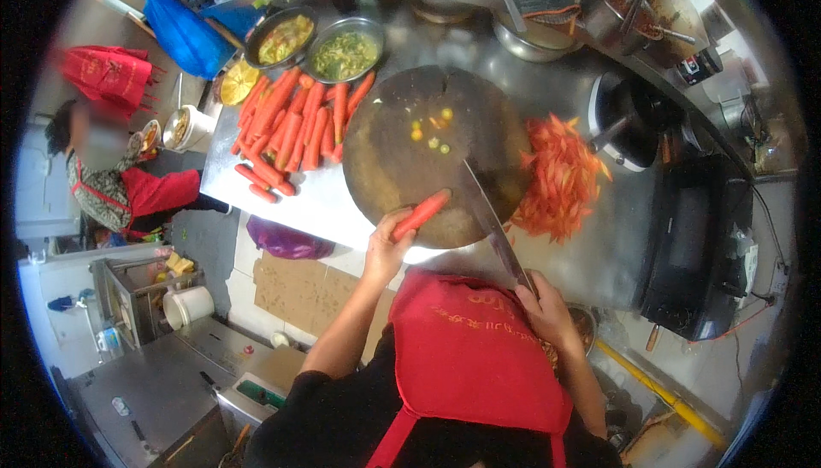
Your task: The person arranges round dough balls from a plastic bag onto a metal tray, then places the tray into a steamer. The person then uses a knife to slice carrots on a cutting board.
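My left hand [386,246] grips a peeled carrot [421,213] by its near end, over the front edge of a round wooden chopping block [410,108]. In my right hand [545,306] is the handle of a kitchen knife [489,218]. Its long blade points away from me across the block, to the right of the carrot and apart from it. A few small carrot end pieces [433,135] lie on the middle of the block. To the right, a heap of sliced carrot [558,179] rests against the block. Whole peeled carrots [292,121] are piled on its left.
Two metal bowls of chopped vegetables, one dark [285,41] and one silver [344,51], stand behind the carrots on the steel table [308,205]. A black-and-white appliance [625,121] is at the right. Another person [109,179] is at the left, beyond the table's end.
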A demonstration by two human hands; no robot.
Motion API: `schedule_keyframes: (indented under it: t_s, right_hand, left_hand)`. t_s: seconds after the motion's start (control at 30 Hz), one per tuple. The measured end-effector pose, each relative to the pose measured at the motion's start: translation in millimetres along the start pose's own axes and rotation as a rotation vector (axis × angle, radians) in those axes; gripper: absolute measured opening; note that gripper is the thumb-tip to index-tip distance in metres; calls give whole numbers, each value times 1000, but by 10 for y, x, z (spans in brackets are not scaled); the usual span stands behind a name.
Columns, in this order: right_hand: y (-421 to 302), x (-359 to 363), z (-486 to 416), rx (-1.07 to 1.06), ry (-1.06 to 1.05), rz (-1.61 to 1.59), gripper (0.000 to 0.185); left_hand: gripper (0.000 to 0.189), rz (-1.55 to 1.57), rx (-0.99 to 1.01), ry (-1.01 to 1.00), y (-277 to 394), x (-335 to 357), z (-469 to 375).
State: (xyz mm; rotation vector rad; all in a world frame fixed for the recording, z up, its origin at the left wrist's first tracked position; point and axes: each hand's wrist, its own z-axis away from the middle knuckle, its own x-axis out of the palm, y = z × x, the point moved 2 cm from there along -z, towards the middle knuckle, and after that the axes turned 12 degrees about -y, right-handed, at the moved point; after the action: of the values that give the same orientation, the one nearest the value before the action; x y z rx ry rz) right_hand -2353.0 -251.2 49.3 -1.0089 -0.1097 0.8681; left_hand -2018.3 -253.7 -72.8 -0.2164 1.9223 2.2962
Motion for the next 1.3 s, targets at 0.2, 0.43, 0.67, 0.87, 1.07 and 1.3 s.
schedule_keyframes:
  t_s: [0.2, 0.43, 0.67, 0.87, 1.07, 1.3]
  right_hand:
    - [-99, -40, 78, -36, -54, 8, 37]
    - [-95, -74, 46, 39, -78, 68, 38]
    - [55, -262, -155, 113, -188, 48, 41]
    - [-81, -33, -584, 77, -172, 27, 41]
    - [-163, 133, -377, 94, -97, 373, 47]
    - [-87, -13, -83, -25, 136, 272, 42]
  left_hand:
    - [35, -267, 52, -1, 192, -1, 40]
    - [38, -185, -7, -32, 215, -51, -2]
    - [36, -202, 3, -136, 242, -203, -110]
    - [36, -206, 1, -172, 246, -235, -120]
    - [40, -456, 160, -72, 223, -206, -42]
    - [50, -849, 290, -185, 427, 65, -314]
